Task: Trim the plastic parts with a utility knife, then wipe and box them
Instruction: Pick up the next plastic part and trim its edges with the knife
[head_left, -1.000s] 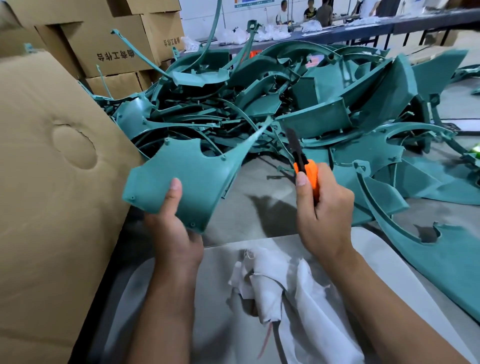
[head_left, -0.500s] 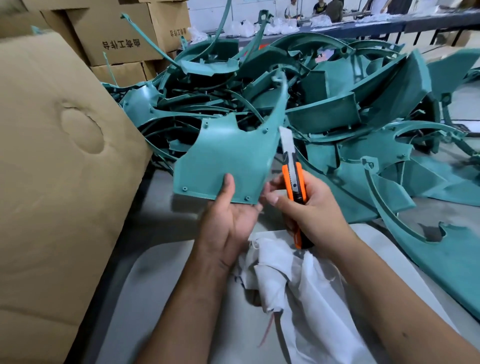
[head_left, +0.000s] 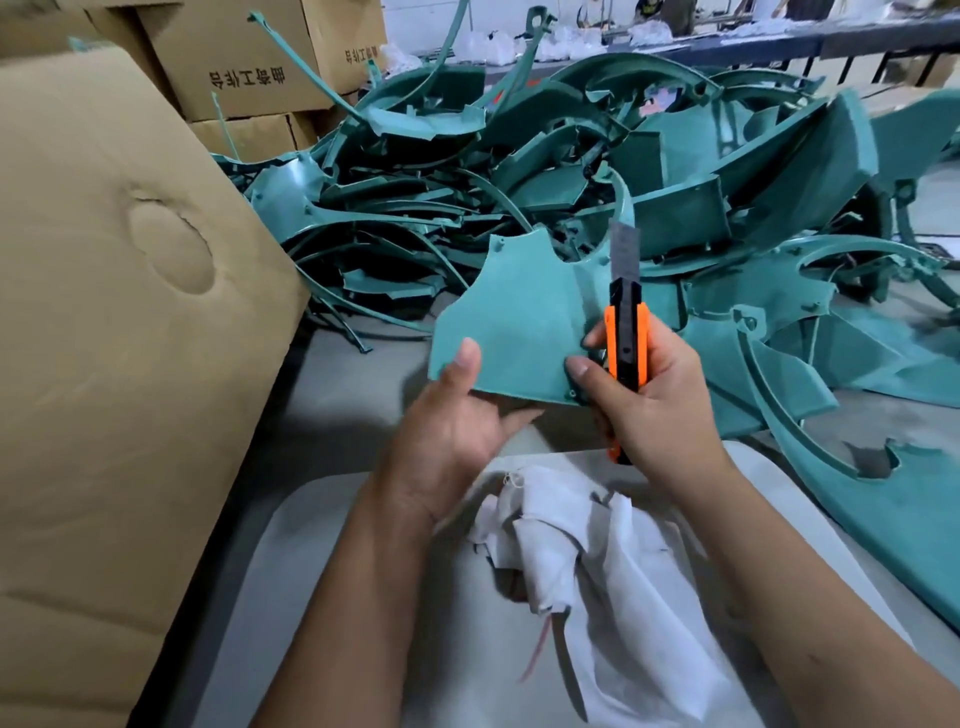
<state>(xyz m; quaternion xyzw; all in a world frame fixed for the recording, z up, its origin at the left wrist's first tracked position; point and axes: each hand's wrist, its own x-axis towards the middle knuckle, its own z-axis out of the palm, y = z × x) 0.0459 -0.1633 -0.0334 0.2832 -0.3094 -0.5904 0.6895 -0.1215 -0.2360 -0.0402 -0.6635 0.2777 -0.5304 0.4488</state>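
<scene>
We're early on: our left hand (head_left: 457, 431) pinches a teal part (head_left: 524, 327) at centre, right hand (head_left: 649, 395) grips the utility knife (head_left: 627, 332), blade up at 12. Big untrimmed pile (head_left: 571, 171) at 12–3; cloth (head_left: 582, 561) at 6, wiping & boxing not begun

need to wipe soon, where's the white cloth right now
In the head view the white cloth lies crumpled on the grey mat at bottom centre, between the forearms and just below both hands, nearer the right one.
</scene>
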